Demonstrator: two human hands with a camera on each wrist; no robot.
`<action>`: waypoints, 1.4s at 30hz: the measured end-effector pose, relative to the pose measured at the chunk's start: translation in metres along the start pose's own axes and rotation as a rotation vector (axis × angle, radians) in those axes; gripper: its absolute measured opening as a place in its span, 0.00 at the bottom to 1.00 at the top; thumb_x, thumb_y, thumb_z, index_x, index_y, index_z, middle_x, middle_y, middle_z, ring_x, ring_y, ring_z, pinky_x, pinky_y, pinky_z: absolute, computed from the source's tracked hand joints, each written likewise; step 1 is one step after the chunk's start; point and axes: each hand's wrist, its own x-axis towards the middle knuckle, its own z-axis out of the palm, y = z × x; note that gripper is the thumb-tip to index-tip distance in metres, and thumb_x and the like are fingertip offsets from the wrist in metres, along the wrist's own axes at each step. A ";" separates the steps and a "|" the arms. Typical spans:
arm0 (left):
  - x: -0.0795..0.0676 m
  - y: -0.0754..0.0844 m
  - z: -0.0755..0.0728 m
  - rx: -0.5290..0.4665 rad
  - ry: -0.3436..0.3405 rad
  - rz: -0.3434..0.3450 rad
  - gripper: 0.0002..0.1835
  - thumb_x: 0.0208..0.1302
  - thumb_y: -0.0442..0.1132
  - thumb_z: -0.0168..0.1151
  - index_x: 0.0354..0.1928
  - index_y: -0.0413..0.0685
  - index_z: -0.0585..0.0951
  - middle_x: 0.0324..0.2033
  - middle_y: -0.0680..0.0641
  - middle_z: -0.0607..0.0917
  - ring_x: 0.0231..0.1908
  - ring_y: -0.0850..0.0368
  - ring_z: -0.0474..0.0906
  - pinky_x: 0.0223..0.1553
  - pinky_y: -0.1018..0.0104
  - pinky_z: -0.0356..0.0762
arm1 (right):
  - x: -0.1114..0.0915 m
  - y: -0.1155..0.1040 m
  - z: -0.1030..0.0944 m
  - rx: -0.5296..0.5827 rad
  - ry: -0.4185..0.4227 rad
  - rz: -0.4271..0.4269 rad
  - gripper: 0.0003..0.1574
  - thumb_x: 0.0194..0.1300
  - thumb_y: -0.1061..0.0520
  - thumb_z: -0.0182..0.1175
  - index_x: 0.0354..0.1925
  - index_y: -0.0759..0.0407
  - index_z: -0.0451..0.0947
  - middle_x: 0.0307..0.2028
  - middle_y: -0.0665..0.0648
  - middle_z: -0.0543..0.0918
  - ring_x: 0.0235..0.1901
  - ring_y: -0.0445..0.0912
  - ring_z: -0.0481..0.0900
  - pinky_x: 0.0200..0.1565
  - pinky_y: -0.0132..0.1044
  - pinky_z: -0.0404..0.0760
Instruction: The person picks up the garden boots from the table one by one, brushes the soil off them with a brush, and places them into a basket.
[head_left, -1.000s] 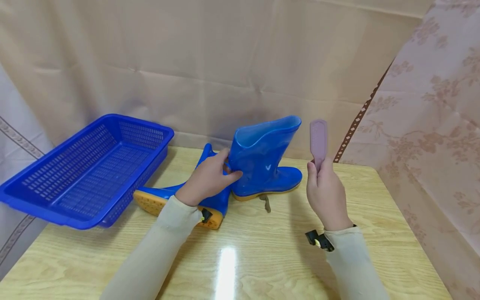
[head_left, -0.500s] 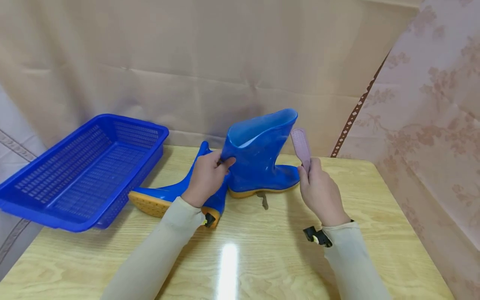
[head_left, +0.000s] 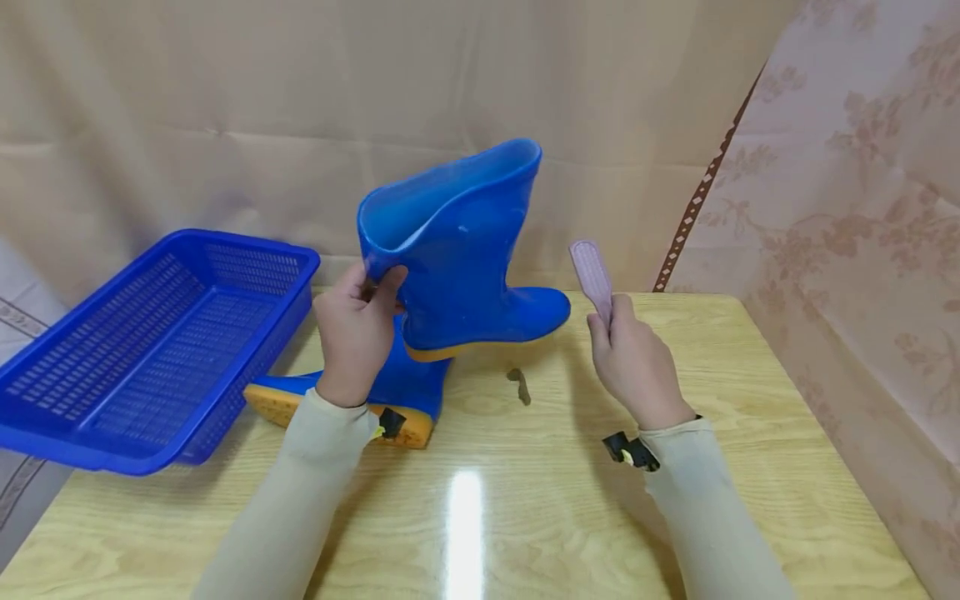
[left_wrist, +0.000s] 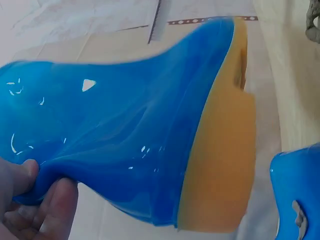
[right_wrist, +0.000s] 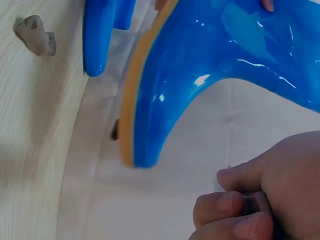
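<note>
In the head view a blue rubber boot with an orange sole hangs above the table, its opening upward. My left hand pinches the back of its shaft between thumb and fingers. A small dark lump shows at the sole in the right wrist view. My right hand grips the handle of a pale purple paddle-shaped brush, held upright right of the boot's toe, apart from it. Any bristles are hidden. A second blue boot lies on its side below my left hand, with a grey smear on it.
A blue plastic basket with perforated walls stands at the table's left. A grey-brown clay-like lump lies on the wooden table. A beige curtain hangs behind, a patterned one at right.
My left hand has lifted the boot off the table, up and to the left. The brush has moved left and tilted left. The lump stays on the table.
</note>
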 end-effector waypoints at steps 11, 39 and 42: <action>0.009 0.001 -0.002 -0.068 0.079 0.030 0.13 0.74 0.41 0.65 0.36 0.36 0.86 0.23 0.40 0.86 0.22 0.64 0.82 0.30 0.72 0.83 | 0.001 0.008 -0.004 -0.034 -0.107 0.007 0.19 0.82 0.50 0.49 0.50 0.66 0.72 0.24 0.58 0.75 0.19 0.48 0.70 0.20 0.40 0.65; 0.001 -0.013 0.009 -0.245 -0.041 -0.027 0.12 0.71 0.22 0.54 0.26 0.36 0.74 0.23 0.55 0.75 0.27 0.67 0.71 0.35 0.73 0.71 | 0.010 0.020 0.002 -0.074 -0.202 0.013 0.27 0.79 0.49 0.57 0.69 0.59 0.76 0.46 0.63 0.88 0.28 0.50 0.78 0.23 0.39 0.68; 0.001 -0.013 0.008 -0.199 -0.011 -0.061 0.11 0.74 0.27 0.57 0.29 0.37 0.77 0.20 0.50 0.75 0.23 0.65 0.73 0.31 0.74 0.76 | 0.011 0.020 0.000 -0.093 -0.199 0.043 0.28 0.79 0.48 0.56 0.68 0.62 0.76 0.50 0.66 0.87 0.29 0.51 0.79 0.23 0.38 0.69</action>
